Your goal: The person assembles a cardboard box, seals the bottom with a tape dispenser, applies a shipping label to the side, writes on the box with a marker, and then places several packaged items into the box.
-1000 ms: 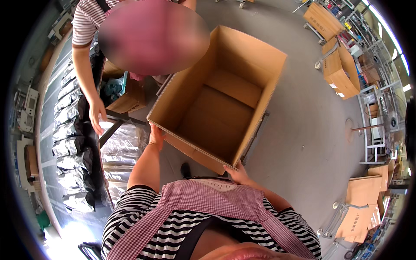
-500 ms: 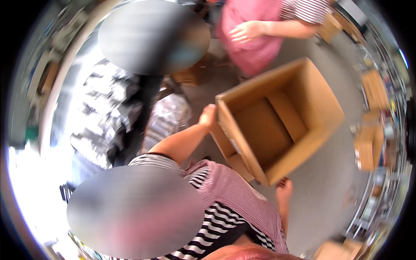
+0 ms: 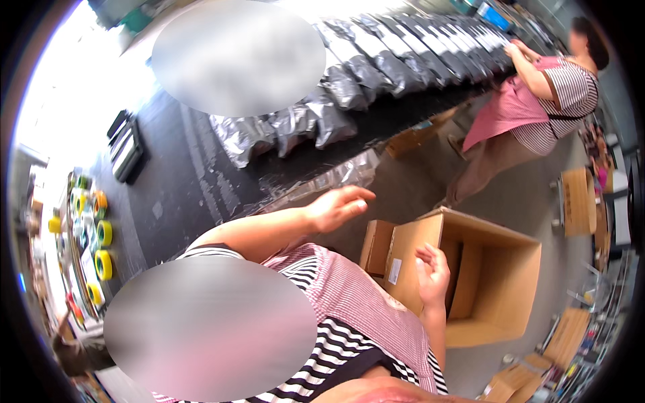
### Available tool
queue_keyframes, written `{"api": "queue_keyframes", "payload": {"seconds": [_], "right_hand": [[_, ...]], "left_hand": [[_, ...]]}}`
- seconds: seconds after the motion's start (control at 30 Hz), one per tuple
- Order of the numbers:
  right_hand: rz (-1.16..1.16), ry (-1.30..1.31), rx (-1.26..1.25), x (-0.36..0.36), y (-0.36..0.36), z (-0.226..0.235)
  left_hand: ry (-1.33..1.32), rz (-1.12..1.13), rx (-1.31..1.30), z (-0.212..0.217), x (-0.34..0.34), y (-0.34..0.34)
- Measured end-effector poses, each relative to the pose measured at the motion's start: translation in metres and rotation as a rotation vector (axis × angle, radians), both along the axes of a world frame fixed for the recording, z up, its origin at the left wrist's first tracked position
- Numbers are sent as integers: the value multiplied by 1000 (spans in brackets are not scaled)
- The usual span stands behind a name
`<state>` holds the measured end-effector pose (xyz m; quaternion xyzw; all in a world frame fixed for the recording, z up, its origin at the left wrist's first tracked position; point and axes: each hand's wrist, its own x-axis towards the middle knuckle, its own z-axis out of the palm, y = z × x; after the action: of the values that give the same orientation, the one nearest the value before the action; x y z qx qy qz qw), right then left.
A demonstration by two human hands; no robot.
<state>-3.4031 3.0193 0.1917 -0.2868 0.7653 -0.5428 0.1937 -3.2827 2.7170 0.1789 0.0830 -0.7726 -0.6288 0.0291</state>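
My left hand (image 3: 339, 207) is held out near the table's edge, its fingers stretched and nothing in it. In front of the near side of a large brown cardboard box (image 3: 504, 295), my right hand (image 3: 432, 274) is raised with fingers apart, also bare. Whether it touches the cardboard I cannot tell. The box's open mouth shows its inside walls, and a white label (image 3: 394, 271) is on one outer side. A smaller carton piece (image 3: 377, 247) juts out beside it. Grey-black plastic parcels (image 3: 329, 121) lie in a long row on the black table (image 3: 181, 181).
A co-worker (image 3: 517, 114) in a pink apron stands at the table's far right end, hands at the parcels. Left on the table is a black case-like object (image 3: 125, 149). Rolls of yellow tape (image 3: 103, 265) line the left side. Cartons (image 3: 568, 336) and shelving stand right.
My left hand has let go of the box and moved toward the table. The right hand has risen from the box's lower corner. The view has swung, showing more of the table and parcels.
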Motion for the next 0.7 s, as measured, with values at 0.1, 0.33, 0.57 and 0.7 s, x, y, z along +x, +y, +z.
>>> {"api": "queue_keyframes", "payload": {"seconds": [0.1, 0.33, 0.57, 0.7], "right_hand": [[279, 15, -66, -16, -77, -5], [672, 175, -148, -8, -313, 21], [773, 816, 202, 34, -532, -2], [794, 1204, 323, 54, -618, -9]], "left_hand": [[125, 457, 109, 0, 50, -61], [-108, 1501, -342, -29, 108, -229], [-382, 1307, -821, -46, 85, -301], [-494, 1272, -843, -28, 91, -406]]}}
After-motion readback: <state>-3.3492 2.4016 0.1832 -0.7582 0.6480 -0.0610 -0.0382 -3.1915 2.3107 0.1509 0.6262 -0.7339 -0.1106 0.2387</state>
